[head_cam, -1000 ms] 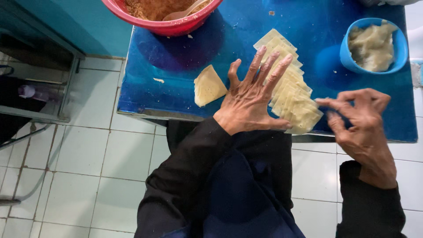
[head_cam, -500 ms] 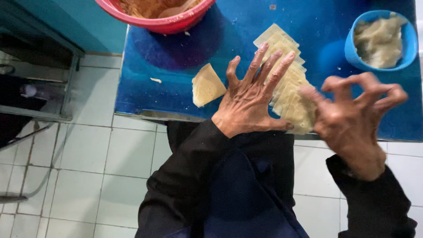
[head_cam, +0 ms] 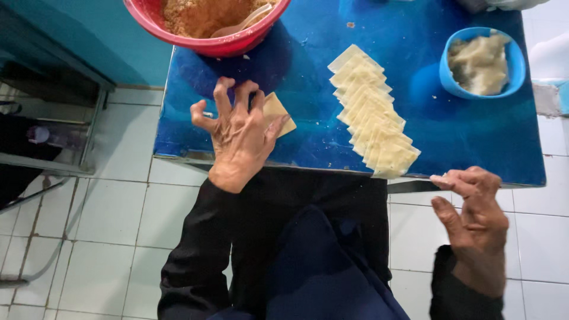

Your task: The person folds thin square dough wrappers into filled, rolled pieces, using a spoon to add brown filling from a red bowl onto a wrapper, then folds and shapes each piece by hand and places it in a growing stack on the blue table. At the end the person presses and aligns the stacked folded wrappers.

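The head view shows the left hand [head_cam: 240,133] clawed, fingers spread, over a single wrapper [head_cam: 278,114] lying flat on the blue table [head_cam: 474,148], fingertips about touching its edge, not pinching it. The right hand [head_cam: 474,222] hangs off the near edge, loosely curled, holding nothing. By my reckoning little is done: the wrapper is bare, the row of wrappers [head_cam: 373,118] lies fanned and untouched, and the red bowl [head_cam: 207,35] of crumbly filling with its spoon [head_cam: 240,24] is full. A blue bowl [head_cam: 481,62] of pale dough sits far right. White floor tiles [head_cam: 106,219], teal wall behind.
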